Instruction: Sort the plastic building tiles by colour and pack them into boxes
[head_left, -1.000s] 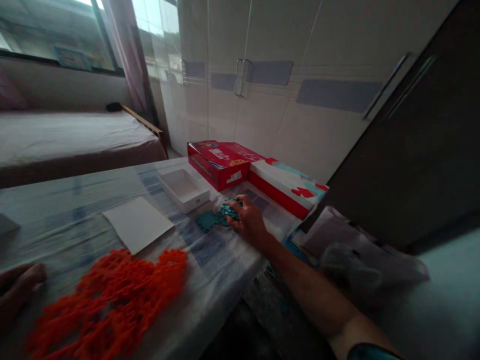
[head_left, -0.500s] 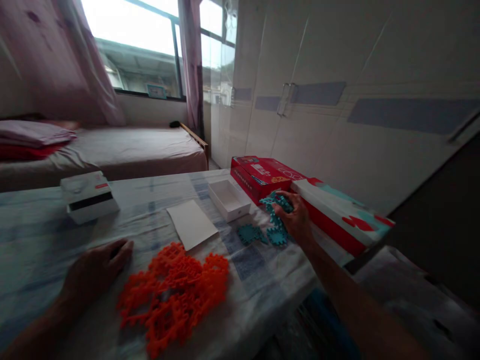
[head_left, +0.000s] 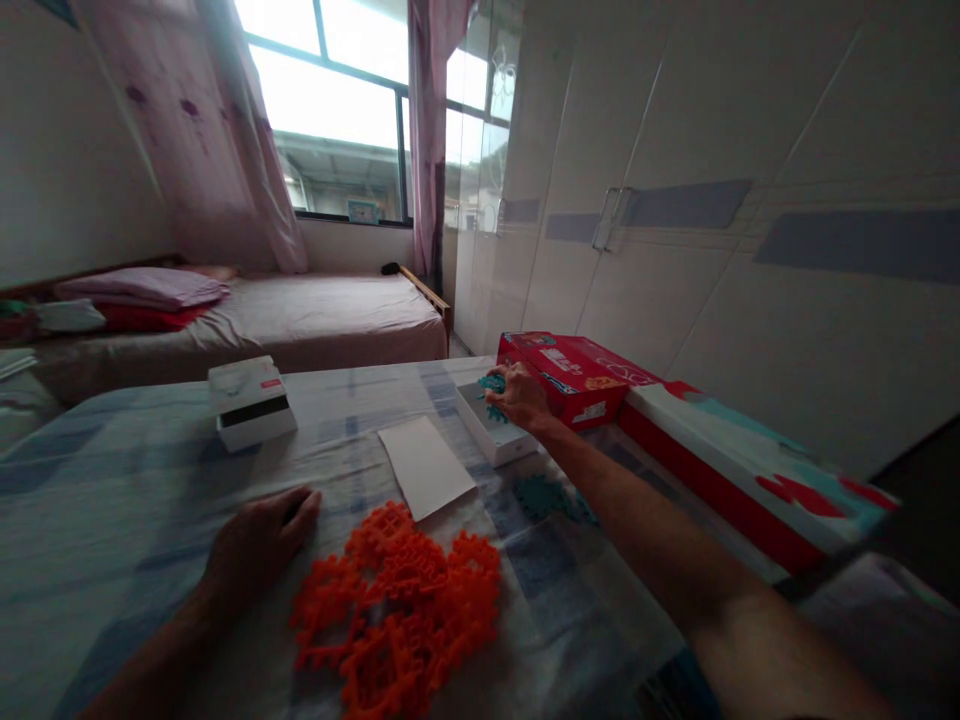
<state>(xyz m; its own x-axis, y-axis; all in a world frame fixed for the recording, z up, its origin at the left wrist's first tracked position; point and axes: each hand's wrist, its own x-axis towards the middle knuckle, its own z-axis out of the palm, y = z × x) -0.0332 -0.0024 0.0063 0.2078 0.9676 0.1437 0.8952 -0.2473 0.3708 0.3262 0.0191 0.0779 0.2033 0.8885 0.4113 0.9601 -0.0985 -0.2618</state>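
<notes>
My right hand (head_left: 521, 398) is closed on teal toothed plastic pieces (head_left: 491, 384), at the open white box (head_left: 499, 455). Its fingers hide part of the box's inside. More teal toothed pieces (head_left: 544, 495) lie on the cloth in front of the box, partly behind my right forearm. My left hand (head_left: 259, 535) rests palm down on the table with nothing in it, its fingers lying loosely forward. Just right of it sits a heap of orange toothed pieces (head_left: 405, 605). Between the heap and the box lies a flat white card or lid (head_left: 427, 465).
A red box (head_left: 577, 365) and a long white-and-red carton (head_left: 720, 470) line the table's right side. Another small white box (head_left: 255, 405) stands at the back left. Beyond the cloth-covered table (head_left: 352, 400) are a bed (head_left: 322, 310) and a wardrobe (head_left: 675, 130).
My right hand has moved left with teal pieces, from beside the red box to the white box. The view has turned left. My left hand stays resting on the table.
</notes>
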